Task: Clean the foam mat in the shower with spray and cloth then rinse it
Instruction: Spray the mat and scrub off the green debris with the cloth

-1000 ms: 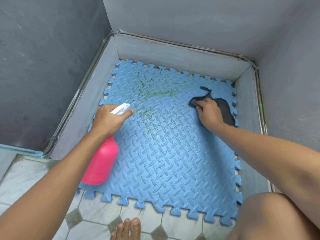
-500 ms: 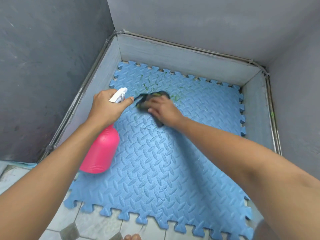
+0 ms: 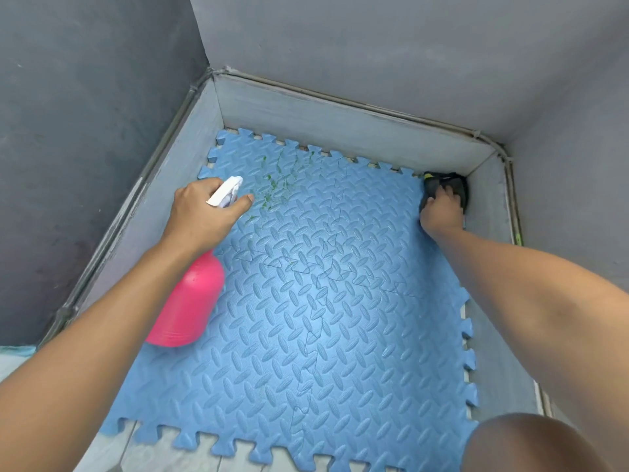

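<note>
A blue foam mat (image 3: pixel 333 318) with a tread pattern and jigsaw edges covers the shower floor. Green specks (image 3: pixel 275 189) stain its far left part. My left hand (image 3: pixel 204 216) grips the white trigger head (image 3: pixel 226 191) of a pink spray bottle (image 3: pixel 189 304), its nozzle near the specks. My right hand (image 3: pixel 440 209) presses a dark cloth (image 3: pixel 446 185) onto the mat's far right corner, against the kerb. The cloth shows a bit of green on its far edge.
Grey walls and a low grey kerb (image 3: pixel 340 120) enclose the mat on the left, far and right sides. Pale floor tiles (image 3: pixel 163 454) lie at the near edge. My bare knee (image 3: pixel 524 444) is at the bottom right.
My right hand has swept the cloth from the green-stained far left area across to the far right corner. Fewer green marks remain. The left hand and bottle have stayed in place.
</note>
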A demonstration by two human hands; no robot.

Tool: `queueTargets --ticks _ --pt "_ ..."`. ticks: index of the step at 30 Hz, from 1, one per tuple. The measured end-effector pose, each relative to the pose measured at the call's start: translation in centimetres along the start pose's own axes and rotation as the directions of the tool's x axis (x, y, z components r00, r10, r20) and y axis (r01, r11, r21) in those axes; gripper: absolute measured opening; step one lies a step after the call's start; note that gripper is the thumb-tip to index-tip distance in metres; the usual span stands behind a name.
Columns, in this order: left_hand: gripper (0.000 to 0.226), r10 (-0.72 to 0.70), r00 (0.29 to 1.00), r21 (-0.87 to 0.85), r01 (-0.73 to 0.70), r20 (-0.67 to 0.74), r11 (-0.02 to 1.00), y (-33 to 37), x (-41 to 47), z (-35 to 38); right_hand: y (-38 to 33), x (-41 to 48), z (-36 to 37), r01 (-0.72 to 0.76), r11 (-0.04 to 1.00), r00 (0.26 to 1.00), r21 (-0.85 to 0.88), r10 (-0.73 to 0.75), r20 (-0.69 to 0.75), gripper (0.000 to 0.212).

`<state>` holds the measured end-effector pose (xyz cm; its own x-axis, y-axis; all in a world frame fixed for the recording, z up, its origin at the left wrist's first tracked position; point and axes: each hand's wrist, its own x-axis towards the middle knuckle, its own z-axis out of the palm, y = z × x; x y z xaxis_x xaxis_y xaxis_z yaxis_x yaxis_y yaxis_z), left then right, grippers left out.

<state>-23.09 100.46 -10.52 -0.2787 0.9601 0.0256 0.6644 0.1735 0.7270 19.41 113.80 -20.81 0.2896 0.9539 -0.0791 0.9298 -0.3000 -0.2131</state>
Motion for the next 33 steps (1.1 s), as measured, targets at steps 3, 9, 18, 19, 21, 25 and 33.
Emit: queueTargets --ticks 3,9,18,19,21,25,33 --pt "0.049 -0.014 1.0 -0.004 0.014 -0.013 1.0 -0.2 -0.2 -0.2 -5.5 -1.3 0.3 0.163 0.986 0.987 0.023 -0.163 0.01 0.045" --pt "0.046 -0.044 0.998 0.02 0.045 -0.052 0.999 -1.0 -1.7 -0.7 -19.9 -7.1 4.2 0.668 0.74 0.734 0.081 -0.673 0.091 0.047" --pt "0.049 -0.211 0.977 0.023 0.212 -0.011 0.977 -1.5 -1.8 -2.4 -15.6 -13.6 5.7 0.758 0.633 0.635 0.158 -0.771 0.047 0.044" --pt "0.051 -0.234 0.972 0.028 0.233 0.007 0.972 -1.7 -2.0 -2.3 -14.0 -12.4 5.2 0.673 0.723 0.729 0.156 -0.684 0.024 0.045" --pt "0.051 -0.24 0.971 0.054 0.24 0.008 0.969 -2.0 -2.4 -2.1 -11.4 -10.0 3.9 0.52 0.842 0.849 0.145 -0.528 0.016 0.049" --pt "0.051 -0.204 0.979 0.034 0.204 0.003 0.978 -1.9 -2.7 -2.1 -9.6 -7.4 2.8 0.433 0.895 0.897 0.109 -0.439 0.044 0.05" --pt "0.053 -0.231 0.964 0.017 0.235 -0.13 0.972 -2.8 -4.0 -3.4 -17.7 -3.2 3.8 0.476 0.872 0.872 0.116 -0.485 0.062 0.044"
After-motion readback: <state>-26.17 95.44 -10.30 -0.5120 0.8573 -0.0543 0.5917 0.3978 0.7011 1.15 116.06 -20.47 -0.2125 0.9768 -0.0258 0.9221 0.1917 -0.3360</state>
